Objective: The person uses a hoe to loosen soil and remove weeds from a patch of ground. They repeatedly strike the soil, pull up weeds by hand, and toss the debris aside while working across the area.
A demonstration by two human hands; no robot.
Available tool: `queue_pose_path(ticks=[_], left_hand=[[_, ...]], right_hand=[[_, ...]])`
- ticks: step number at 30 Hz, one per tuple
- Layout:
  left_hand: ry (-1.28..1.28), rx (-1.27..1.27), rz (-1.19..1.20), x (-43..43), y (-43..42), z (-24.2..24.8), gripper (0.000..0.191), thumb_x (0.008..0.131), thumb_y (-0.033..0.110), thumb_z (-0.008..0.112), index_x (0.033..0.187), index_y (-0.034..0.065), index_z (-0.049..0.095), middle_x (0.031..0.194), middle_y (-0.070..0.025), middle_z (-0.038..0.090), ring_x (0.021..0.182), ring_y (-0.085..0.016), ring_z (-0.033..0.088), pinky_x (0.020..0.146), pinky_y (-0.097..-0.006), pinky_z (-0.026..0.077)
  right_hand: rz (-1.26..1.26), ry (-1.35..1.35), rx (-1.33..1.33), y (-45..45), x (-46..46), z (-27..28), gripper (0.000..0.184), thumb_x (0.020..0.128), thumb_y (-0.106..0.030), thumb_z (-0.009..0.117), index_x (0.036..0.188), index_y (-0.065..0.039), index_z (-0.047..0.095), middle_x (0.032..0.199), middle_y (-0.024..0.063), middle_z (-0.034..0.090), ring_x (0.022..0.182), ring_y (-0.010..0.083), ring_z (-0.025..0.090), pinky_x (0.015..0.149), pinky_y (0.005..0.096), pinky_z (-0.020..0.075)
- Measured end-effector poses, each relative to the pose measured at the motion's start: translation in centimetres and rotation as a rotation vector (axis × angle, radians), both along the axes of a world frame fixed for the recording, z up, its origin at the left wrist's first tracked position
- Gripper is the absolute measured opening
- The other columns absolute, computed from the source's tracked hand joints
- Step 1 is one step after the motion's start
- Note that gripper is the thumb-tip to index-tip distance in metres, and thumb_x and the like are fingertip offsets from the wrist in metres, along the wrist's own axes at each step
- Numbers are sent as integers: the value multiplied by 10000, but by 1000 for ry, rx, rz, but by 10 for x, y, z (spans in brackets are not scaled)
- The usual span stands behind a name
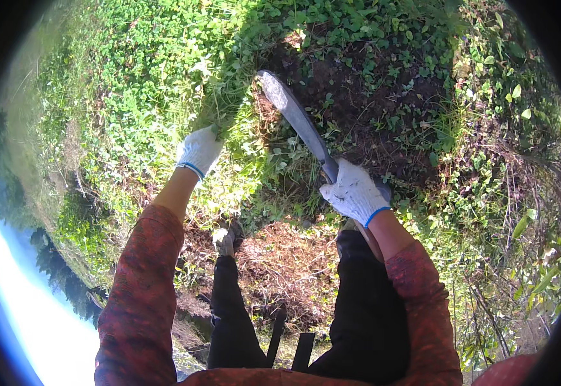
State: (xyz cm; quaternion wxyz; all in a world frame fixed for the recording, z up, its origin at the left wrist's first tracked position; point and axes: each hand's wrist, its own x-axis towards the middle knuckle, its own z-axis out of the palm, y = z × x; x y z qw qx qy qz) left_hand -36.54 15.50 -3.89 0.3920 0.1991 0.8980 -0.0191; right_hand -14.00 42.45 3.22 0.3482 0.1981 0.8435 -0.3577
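Note:
My right hand [354, 189], in a white knit glove with a blue cuff edge, is closed around a long tool with a curved metal blade [296, 115], seemingly a sickle or machete. From the fist the blade reaches up and left, its rounded tip over the weeds. Part of a brown handle [370, 241] shows below this hand, beside the wrist. My left hand [200, 147], gloved the same way, is at the left among green weeds [220, 108]; its fingers point away and are mostly hidden, so whether it grips stems cannot be told.
Dense low leafy plants [150, 72] cover the ground ahead. Dark bare soil [357, 91] lies in shade beyond the blade. Dry brown cuttings [285, 270] lie between my legs. Tangled stems and vines [507, 193] stand at the right. Trees and bright sky show at the lower left.

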Motion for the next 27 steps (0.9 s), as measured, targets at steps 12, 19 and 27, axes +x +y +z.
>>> queue_pose_path(ticks=[12,19,27], left_hand=[[295,485,123,-64,108,21,918,879,562,761,1523,18,397,1336,-203,664,1146,-343,685,1011,-416,549],[139,31,220,-73,162,-50,791,864,435,778,1421,-41,478,1342,-300,616,1222,-408,647,1038,-487,527],[256,169,-39,-71,139,-56,468,977,381,634,946,-83,694,838,-256,712,822,-390,733,742,-458,595]], right_hand=[[-73,-129,15,11,27,-4,495,869,-351,721,1160,16,558,920,266,718,878,466,712,819,556,566],[-377,-5,-44,43,38,30,482,824,-377,792,1148,-53,641,885,218,721,880,414,723,810,484,557],[-886,345,-319,106,-90,33,210,942,-151,742,1057,-72,585,697,8,580,497,114,564,457,300,449]])
